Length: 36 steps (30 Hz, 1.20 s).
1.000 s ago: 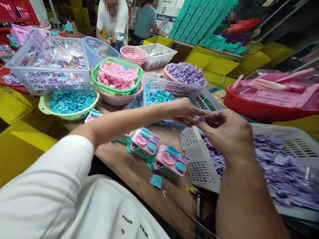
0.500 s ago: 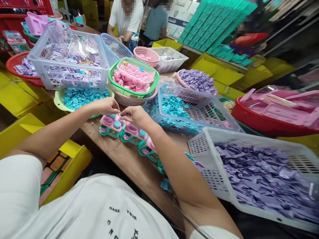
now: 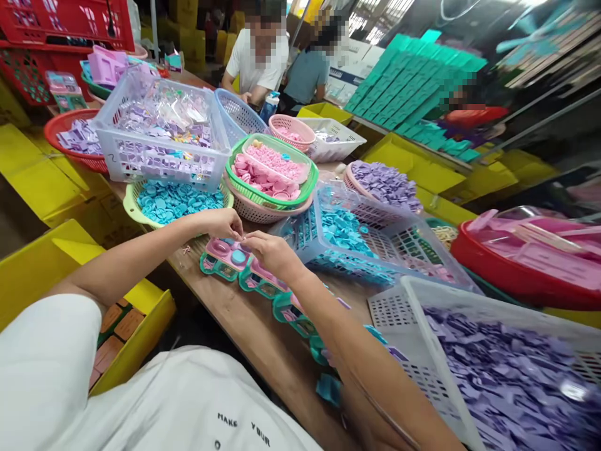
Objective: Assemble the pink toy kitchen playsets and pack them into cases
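My left hand (image 3: 221,223) and my right hand (image 3: 271,252) meet fingertip to fingertip over a row of small toy units. Both are closed in a pinch, and whatever lies between the fingers is too small to make out. Just under them is a teal toy unit with a pink top (image 3: 220,260) bearing a round blue piece (image 3: 238,257). A second similar unit (image 3: 261,279) stands beside it, partly covered by my right hand. Farther along, a third unit (image 3: 292,315) is partly hidden by my right forearm.
Left of the hands sits a light green basket of blue discs (image 3: 134,207). Behind are a green basket of pink pieces (image 3: 313,181) and a clear crate of bagged parts (image 3: 162,169). To the right stand a blue-piece crate (image 3: 323,258) and a white crate of purple pieces (image 3: 422,351).
The whole view has shifted, so things appear farther right and lower. My hands stay pinched together above the toy row, with the fingertips slightly changed in position.
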Each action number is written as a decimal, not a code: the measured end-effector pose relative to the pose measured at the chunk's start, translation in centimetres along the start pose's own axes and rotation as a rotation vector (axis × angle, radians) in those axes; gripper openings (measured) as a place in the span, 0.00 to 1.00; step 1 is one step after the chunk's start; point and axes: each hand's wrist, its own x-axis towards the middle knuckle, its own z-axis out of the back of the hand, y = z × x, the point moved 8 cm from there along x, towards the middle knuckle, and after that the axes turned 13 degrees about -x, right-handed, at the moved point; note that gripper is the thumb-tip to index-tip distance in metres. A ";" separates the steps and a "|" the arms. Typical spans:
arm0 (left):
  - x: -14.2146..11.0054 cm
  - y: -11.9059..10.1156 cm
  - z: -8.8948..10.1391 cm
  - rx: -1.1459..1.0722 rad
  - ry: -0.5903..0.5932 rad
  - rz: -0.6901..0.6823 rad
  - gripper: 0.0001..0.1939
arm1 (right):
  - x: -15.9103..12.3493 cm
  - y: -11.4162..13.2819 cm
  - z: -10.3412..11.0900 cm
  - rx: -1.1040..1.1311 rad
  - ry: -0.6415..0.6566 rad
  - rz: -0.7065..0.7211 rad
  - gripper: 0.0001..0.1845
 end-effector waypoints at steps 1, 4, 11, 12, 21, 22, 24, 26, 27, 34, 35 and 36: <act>0.1 0.0 0.1 0.009 -0.002 0.020 0.19 | -0.1 -0.3 0.0 0.048 -0.015 -0.020 0.14; 0.6 0.0 0.5 0.049 -0.004 0.069 0.20 | 0.1 -1.4 -0.2 0.150 -0.025 -0.103 0.14; 1.1 -0.2 0.6 0.056 0.048 0.053 0.21 | 0.5 -1.6 -0.5 0.001 0.134 -0.183 0.15; 1.2 -0.2 0.6 0.052 0.050 0.049 0.20 | 0.4 -1.3 -0.5 -0.045 0.152 -0.176 0.15; 0.1 -0.8 0.4 0.047 0.106 0.039 0.24 | -0.3 3.2 -0.3 -0.358 0.065 0.032 0.15; -0.2 -1.1 0.4 0.045 0.105 0.043 0.24 | -0.4 3.3 -0.4 -0.373 0.047 0.038 0.16; -0.8 -1.6 0.4 0.049 0.090 0.048 0.23 | -0.4 3.4 -0.6 -0.395 0.030 0.030 0.16; -1.1 -1.9 0.5 0.052 0.074 0.053 0.23 | -0.4 3.3 -0.5 -0.389 0.036 -0.003 0.16; -1.2 -1.9 0.5 0.051 0.067 0.055 0.23 | -0.4 3.1 -0.3 -0.369 0.045 -0.028 0.16; 0.8 -0.5 0.3 0.026 0.104 0.040 0.23 | -0.4 0.2 0.0 -0.129 0.142 -0.237 0.17; 1.2 -0.5 0.4 0.022 0.115 0.033 0.23 | -0.4 -0.2 -0.1 -0.100 0.141 -0.254 0.18; 1.4 -0.4 0.4 0.025 0.121 0.030 0.23 | -0.4 -0.7 -0.1 -0.071 0.137 -0.270 0.18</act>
